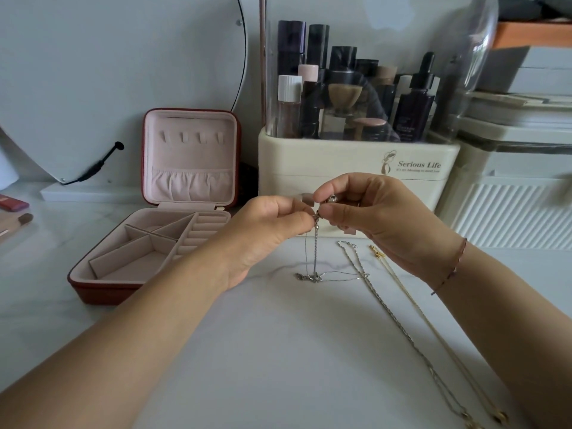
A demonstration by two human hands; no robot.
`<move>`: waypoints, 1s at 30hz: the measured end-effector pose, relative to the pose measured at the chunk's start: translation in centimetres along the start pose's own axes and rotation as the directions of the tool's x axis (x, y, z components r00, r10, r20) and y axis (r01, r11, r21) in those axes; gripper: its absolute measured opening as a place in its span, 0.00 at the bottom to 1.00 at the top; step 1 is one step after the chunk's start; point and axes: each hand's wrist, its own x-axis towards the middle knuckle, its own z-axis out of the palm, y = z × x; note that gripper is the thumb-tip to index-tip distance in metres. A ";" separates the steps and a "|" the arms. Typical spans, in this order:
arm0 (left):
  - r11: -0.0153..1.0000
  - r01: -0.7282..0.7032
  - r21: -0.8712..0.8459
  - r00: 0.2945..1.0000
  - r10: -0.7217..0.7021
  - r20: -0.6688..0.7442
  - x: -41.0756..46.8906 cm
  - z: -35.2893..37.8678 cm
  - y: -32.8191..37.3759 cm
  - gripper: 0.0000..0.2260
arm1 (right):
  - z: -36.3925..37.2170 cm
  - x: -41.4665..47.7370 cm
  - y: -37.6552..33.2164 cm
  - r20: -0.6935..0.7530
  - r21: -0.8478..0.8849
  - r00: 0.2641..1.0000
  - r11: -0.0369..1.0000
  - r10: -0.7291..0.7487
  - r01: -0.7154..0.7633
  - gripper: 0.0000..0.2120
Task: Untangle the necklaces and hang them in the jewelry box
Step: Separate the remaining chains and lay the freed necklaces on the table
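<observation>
My left hand (269,230) and my right hand (371,212) meet above the white table, both pinching the top end of a thin silver necklace (315,252). It hangs down from my fingertips and its lower part lies bunched on the table. A longer silver chain (399,323) and a gold chain (433,323) lie stretched out to the right, partly under my right wrist. The jewelry box (102,283), dark red outside and pink inside, stands open at the left, with small hooks in its upright lid (190,137).
A cream cosmetics organizer (356,162) full of bottles stands right behind my hands. A round mirror (123,72) leans at the back left. White ribbed storage (510,212) fills the right. Makeup items (15,212) lie at the left edge.
</observation>
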 end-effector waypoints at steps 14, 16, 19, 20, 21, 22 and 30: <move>0.995 0.005 -0.100 0.999 -0.010 -0.050 0.2 0.0 -0.2 0.07 | -0.4 0.0 -0.1 -0.118 -0.129 0.993 0.992 -0.010 -0.005 0.04; 0.992 0.002 -0.128 0.999 -0.007 -0.038 0.2 0.1 -0.2 0.05 | -0.4 0.0 0.0 -0.126 -0.140 0.992 0.990 -0.019 0.001 0.04; 0.990 -0.025 -0.135 0.999 0.029 0.027 0.0 0.0 0.0 0.07 | -0.3 0.0 -0.1 -0.125 -0.156 0.992 0.988 -0.034 0.014 0.03; 0.992 -0.037 -0.120 0.998 0.042 0.041 0.0 0.1 0.0 0.11 | -0.3 0.0 -0.1 -0.123 -0.155 0.992 0.988 -0.037 0.017 0.03; 0.994 -0.051 -0.102 0.998 0.055 0.038 0.0 0.2 0.0 0.13 | -0.2 0.0 -0.1 -0.121 -0.152 0.992 0.988 -0.037 0.019 0.02; 0.994 -0.068 -0.085 0.997 0.070 0.026 -0.1 0.3 0.0 0.14 | -0.1 0.0 -0.2 -0.117 -0.145 0.992 0.989 -0.037 0.020 0.02; 0.991 -0.133 0.021 0.989 0.134 -0.065 0.2 0.2 -0.1 0.05 | 0.0 0.0 -0.1 -0.109 -0.103 0.994 0.995 -0.007 -0.004 0.02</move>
